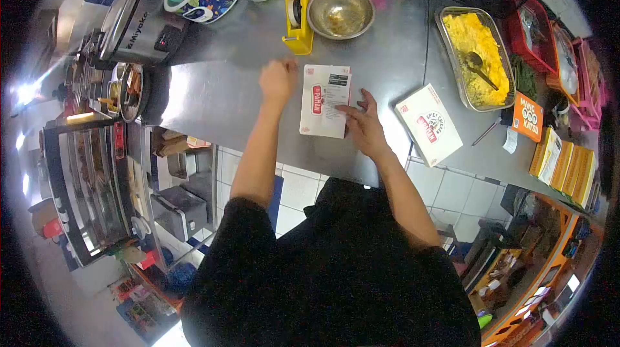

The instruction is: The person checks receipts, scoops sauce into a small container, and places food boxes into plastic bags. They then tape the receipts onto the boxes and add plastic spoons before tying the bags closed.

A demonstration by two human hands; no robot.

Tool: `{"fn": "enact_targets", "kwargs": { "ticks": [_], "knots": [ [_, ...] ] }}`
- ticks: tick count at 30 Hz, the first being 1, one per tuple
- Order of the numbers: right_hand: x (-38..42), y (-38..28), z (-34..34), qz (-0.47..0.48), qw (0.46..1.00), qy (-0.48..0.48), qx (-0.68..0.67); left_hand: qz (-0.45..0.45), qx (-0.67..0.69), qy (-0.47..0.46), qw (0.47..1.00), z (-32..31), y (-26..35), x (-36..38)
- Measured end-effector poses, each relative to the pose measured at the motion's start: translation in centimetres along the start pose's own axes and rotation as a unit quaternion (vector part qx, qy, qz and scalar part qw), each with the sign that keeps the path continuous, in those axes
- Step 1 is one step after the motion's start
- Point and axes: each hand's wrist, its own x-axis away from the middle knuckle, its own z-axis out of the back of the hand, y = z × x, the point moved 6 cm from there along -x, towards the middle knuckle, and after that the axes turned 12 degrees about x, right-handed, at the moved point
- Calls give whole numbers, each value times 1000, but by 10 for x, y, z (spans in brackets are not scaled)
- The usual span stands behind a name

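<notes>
A flat white food box (330, 124) with a red label and small print lies on the steel counter in front of me. My right hand (367, 128) rests at its right edge, fingers apart, with fingertips on the lid. To the box's left, my left hand (278, 82) is closed above the counter with its fingers drawn together; whatever it may hold is too small to make out. Just beyond that hand stands a yellow tape dispenser (298, 40). A second white box (442, 147), marked "Spicy Chicken", lies tilted to the right.
A metal bowl (341, 12) sits behind the box. At the right is a tray of yellow food (478, 56) with a dark spoon, near an orange box (528, 117) and a pen (485, 134). A slow cooker (139, 27) stands at the left.
</notes>
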Motion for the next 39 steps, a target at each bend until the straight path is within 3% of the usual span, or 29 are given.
{"fn": "enact_targets", "kwargs": {
  "ticks": [2, 4, 5, 7, 9, 11, 15, 18, 20, 24, 27, 29, 33, 35, 38, 39],
  "knots": [
    [3, 3, -4, 6, 1000, -10, 13, -50, 148, -77, 985, -8, 15, 50],
    [3, 12, -10, 7, 1000, -2, 17, 36, 286, -137, 948, -17, 32, 99],
    [2, 12, -10, 10, 1000, 3, 24, 37, 286, -136, 948, -27, 33, 112],
    [3, 10, -9, 16, 1000, 8, 12, 125, 298, -130, 937, -47, 20, 133],
    [1, 5, -6, 24, 1000, 18, 1, 97, 276, -83, 953, -42, 21, 134],
    [3, 7, -8, 7, 1000, 25, -12, 192, 409, -108, 886, -34, 26, 136],
    [2, 6, -8, 11, 999, 31, -1, 169, 383, -104, 902, -7, 37, 140],
    [2, 6, -8, 5, 999, 26, 22, 96, 405, -91, 905, -5, 34, 139],
    [2, 6, -8, 18, 999, 39, 8, 141, 436, -166, 873, -12, 34, 143],
    [3, 5, -6, 14, 1000, 15, -17, 135, 324, -212, 912, -21, 42, 138],
    [2, 11, -7, 22, 999, 29, -20, 155, 344, -156, 913, -35, 34, 134],
    [2, 9, -6, 45, 998, 35, 33, 146, 257, -102, 950, -44, 17, 131],
    [4, 7, -8, 2, 999, 12, 45, 242, 212, -199, 926, -51, -8, 136],
    [5, 0, -2, 23, 992, 68, 103, 107, 23, -239, 965, -40, -5, 144],
    [19, -25, 51, -14, 997, 23, 71, 120, -49, -207, 970, -3, 19, 157],
    [22, -22, 80, -8, 983, 77, 167, 116, -44, -214, 969, -6, 28, 154]
  ]
}}
